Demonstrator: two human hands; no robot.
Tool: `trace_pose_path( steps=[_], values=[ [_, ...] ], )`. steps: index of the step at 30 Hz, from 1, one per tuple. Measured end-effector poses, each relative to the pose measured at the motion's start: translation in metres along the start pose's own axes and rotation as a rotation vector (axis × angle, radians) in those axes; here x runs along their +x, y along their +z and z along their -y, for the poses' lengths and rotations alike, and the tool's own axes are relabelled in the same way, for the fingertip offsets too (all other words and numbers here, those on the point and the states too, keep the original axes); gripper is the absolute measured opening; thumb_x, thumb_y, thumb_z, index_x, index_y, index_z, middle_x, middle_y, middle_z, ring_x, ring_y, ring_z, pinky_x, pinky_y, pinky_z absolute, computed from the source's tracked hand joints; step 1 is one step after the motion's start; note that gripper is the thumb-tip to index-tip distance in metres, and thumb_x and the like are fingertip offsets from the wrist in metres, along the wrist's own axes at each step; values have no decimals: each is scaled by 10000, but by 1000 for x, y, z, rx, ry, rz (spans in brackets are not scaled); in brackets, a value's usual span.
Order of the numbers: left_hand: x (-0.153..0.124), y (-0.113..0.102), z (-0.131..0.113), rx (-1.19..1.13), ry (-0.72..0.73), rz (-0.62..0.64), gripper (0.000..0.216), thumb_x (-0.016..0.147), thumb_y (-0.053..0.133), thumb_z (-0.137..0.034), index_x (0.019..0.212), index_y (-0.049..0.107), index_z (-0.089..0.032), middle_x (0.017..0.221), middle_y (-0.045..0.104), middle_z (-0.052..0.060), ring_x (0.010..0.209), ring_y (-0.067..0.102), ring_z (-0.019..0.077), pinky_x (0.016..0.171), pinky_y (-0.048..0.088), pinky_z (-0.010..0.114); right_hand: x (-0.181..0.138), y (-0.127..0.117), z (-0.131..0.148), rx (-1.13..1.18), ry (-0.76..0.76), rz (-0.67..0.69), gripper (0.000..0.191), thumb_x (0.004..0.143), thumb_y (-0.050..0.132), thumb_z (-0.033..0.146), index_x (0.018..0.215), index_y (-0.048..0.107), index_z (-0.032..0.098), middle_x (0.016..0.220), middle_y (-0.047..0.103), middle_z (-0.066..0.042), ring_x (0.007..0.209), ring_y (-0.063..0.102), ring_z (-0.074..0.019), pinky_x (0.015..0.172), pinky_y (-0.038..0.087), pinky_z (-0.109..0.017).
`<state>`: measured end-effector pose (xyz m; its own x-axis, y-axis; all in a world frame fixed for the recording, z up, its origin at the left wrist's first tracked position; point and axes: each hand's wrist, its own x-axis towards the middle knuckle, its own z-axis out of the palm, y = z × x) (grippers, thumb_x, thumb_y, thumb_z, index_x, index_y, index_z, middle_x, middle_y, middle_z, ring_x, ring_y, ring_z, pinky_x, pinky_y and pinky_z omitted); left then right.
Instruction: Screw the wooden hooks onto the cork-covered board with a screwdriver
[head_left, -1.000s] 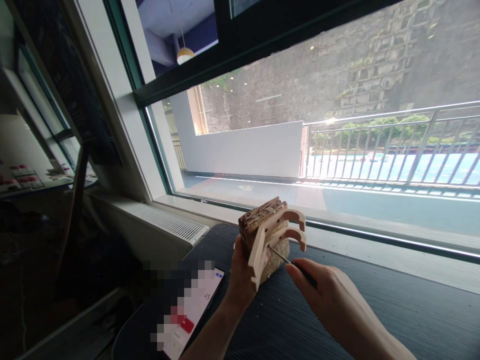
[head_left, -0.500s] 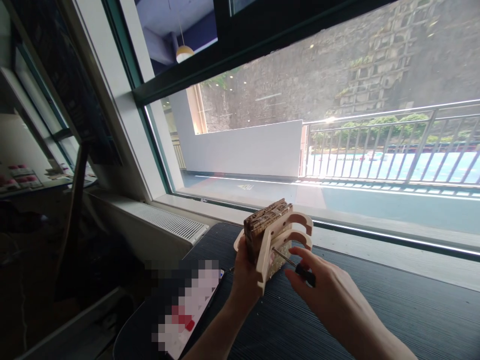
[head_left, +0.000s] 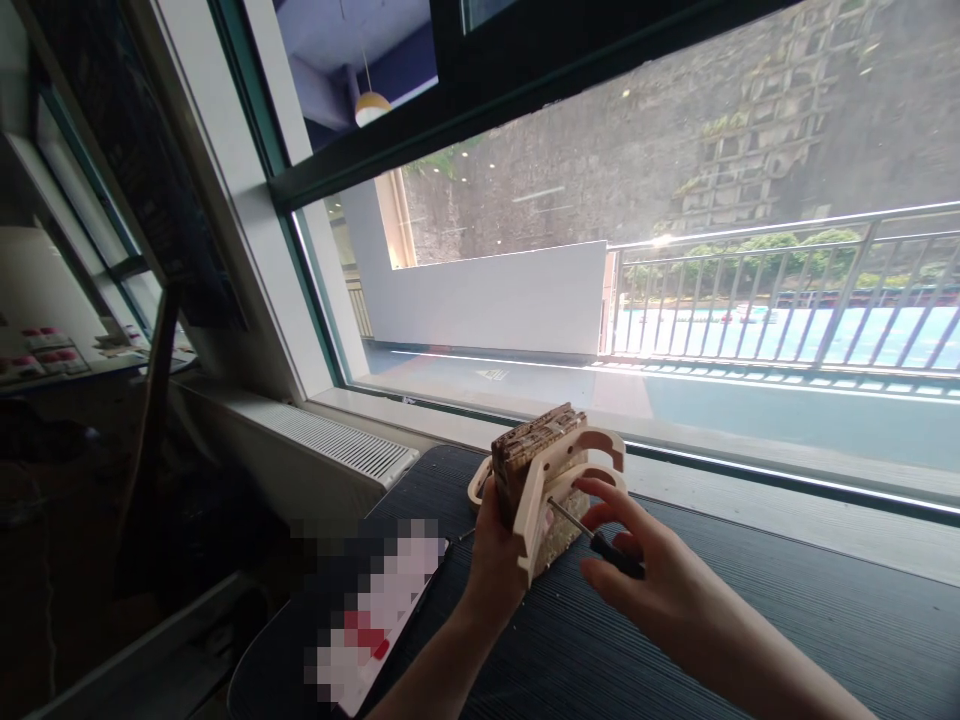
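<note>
My left hand (head_left: 496, 560) grips a rough block of pressed wood (head_left: 534, 440) and presses a pale wooden bracket with two curved hooks (head_left: 577, 462) against its side. A thin screwdriver (head_left: 592, 537) with a dark handle is pinched in my right hand (head_left: 645, 572), its tip set against the bracket's flat face. Both hands hover just above a dark ribbed table (head_left: 787, 630) in front of a window.
A phone (head_left: 379, 625) with a lit screen lies on the table at my left wrist. Another pale curved wooden piece (head_left: 475, 487) shows behind the block. A white radiator grille (head_left: 330, 445) and the window sill (head_left: 750, 470) border the table's far side.
The block and bracket shifted a little right and lower. My right hand's fingers moved round the screwdriver handle, which now points more downward to the right.
</note>
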<state>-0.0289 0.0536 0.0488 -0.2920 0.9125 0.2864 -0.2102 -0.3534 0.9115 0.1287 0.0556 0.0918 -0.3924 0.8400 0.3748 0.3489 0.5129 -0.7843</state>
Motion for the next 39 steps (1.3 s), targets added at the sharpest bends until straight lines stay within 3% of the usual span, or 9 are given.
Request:
trace_pose_path(
  steps=[3, 6, 11, 15, 17, 24, 28, 32, 39],
  values=[
    [3, -6, 5, 49, 19, -27, 525, 704, 707, -200, 1177, 484, -235, 1121, 621, 67, 967, 620, 233, 811, 514, 303, -2, -1, 6, 195, -99, 7, 430, 772, 480, 178, 1199, 495, 221, 1088, 629, -87, 759, 665, -170, 571, 548, -264],
    [6, -11, 9, 75, 60, -57, 547, 689, 731, -191, 1179, 491, -224, 1129, 618, 71, 1015, 600, 234, 850, 496, 296, -3, 0, 8, 8, -236, -73, 220, 854, 477, 218, 1067, 531, 228, 1124, 593, -84, 927, 635, -185, 781, 531, -315],
    [9, -14, 12, 86, 84, -146, 497, 681, 750, -227, 1130, 537, -214, 1057, 641, 42, 1005, 600, 213, 894, 475, 305, -3, -1, 3, -526, -350, -149, 155, 890, 474, 241, 1044, 491, 232, 924, 591, -38, 620, 587, -135, 513, 441, -254],
    [10, -15, 8, 89, 100, -143, 436, 691, 745, -233, 1079, 550, -203, 1033, 641, 36, 1027, 587, 207, 935, 456, 310, -3, -1, -2, -737, -498, -210, 124, 905, 450, 223, 1010, 515, 238, 819, 599, -16, 570, 564, -138, 500, 365, -255],
    [11, -17, 5, 96, 105, -122, 420, 691, 743, -239, 1060, 548, -196, 1016, 642, 43, 1019, 591, 217, 931, 463, 324, -2, 2, -2, -708, -466, -203, 102, 911, 443, 249, 974, 522, 236, 775, 610, -5, 563, 576, -140, 502, 362, -250],
    [10, -18, 7, 47, 95, -55, 497, 701, 735, -245, 1140, 507, -208, 1103, 616, 66, 1018, 595, 226, 900, 478, 316, -2, 2, 4, -450, -50, -152, 180, 894, 452, 422, 937, 521, 261, 629, 643, 40, 494, 589, -147, 464, 404, -233],
    [8, -14, 9, 60, 92, -59, 484, 721, 722, -235, 1148, 496, -210, 1121, 612, 65, 1040, 587, 225, 927, 463, 325, -2, -6, 9, -604, -206, -186, 196, 854, 518, 319, 1039, 483, 264, 769, 669, 22, 503, 587, -145, 461, 385, -241],
    [9, -14, 9, 93, 99, -45, 463, 729, 710, -225, 1136, 489, -200, 1082, 623, 64, 999, 605, 223, 915, 470, 347, -3, -7, 11, -644, -454, -191, 88, 907, 435, 243, 983, 480, 249, 766, 644, 17, 567, 612, -139, 492, 379, -238],
    [10, -18, 14, 144, 109, -65, 496, 705, 718, -196, 1141, 481, -205, 1120, 600, 72, 1005, 593, 226, 868, 486, 320, -3, -4, 5, -595, -266, -299, 147, 914, 447, 375, 876, 496, 242, 544, 593, 59, 415, 559, -136, 419, 348, -233]
  ],
)
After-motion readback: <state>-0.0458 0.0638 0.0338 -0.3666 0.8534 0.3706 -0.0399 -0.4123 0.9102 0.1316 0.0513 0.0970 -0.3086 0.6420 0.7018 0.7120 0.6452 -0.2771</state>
